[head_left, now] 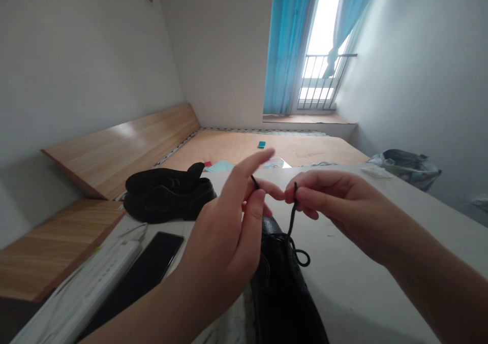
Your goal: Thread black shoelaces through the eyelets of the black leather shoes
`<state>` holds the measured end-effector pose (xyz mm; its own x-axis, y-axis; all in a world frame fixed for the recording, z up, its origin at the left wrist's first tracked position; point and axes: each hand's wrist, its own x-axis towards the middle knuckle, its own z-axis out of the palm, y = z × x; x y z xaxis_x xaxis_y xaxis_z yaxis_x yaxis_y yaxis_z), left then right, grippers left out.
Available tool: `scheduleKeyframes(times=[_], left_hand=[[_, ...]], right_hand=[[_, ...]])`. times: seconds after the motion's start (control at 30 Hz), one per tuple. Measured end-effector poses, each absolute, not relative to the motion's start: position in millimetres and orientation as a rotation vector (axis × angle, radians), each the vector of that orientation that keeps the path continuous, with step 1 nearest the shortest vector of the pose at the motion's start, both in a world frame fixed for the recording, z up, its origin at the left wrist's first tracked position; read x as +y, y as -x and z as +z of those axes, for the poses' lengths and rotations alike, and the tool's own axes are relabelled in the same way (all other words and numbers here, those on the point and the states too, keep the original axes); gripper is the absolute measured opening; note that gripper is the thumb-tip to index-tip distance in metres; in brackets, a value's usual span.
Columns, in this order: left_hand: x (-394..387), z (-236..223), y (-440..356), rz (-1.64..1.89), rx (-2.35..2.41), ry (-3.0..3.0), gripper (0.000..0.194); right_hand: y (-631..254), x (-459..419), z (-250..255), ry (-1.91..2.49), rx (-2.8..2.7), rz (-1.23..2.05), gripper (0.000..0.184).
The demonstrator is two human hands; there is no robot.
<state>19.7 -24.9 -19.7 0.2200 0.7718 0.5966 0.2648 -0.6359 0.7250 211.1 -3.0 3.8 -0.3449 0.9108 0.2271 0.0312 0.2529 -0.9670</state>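
A black leather shoe [284, 293] stands on the white table in front of me, partly hidden behind my left hand. Between the thumb and fingers of my left hand [236, 227] is pinched a black lace, its tip poking up; that hand's index finger stretches upward. My right hand [331, 196] grips a black shoelace [292, 219] between thumb and fingertips, and the lace runs down to the shoe's eyelets. A small loop of lace hangs at the shoe's right side. The fingertips of both hands are close together above the shoe.
Other black shoes [168, 194] lie at the table's back left. A phone [163, 252] and a white power strip [102, 278] are at left on the white table [366, 262]. Beyond are a bed [229, 143] with a wooden headboard [125, 141] and, at right, a bag [407, 168].
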Motion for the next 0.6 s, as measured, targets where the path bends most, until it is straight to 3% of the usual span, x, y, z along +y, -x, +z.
scheduleKeyframes(times=[0.1, 0.27, 0.47, 0.6], left_hand=[[-26, -20, -21, 1.376, 0.97, -1.932, 0.065], [-29, -12, -24, 1.189, 0.946, -2.021, 0.016], [-29, -9, -24, 1.185, 0.992, -2.094, 0.026], [-28, -10, -23, 1.183, 0.939, -2.103, 0.023]], right_hand=[[-207, -8, 2, 0.865, -1.516, 1.244, 0.012], [-197, -16, -2, 0.76, -1.47, 1.349, 0.013], [-189, -15, -8, 0.648, -1.439, 1.245, 0.006], [-192, -13, -10, 0.648, -1.467, 1.293, 0.011]])
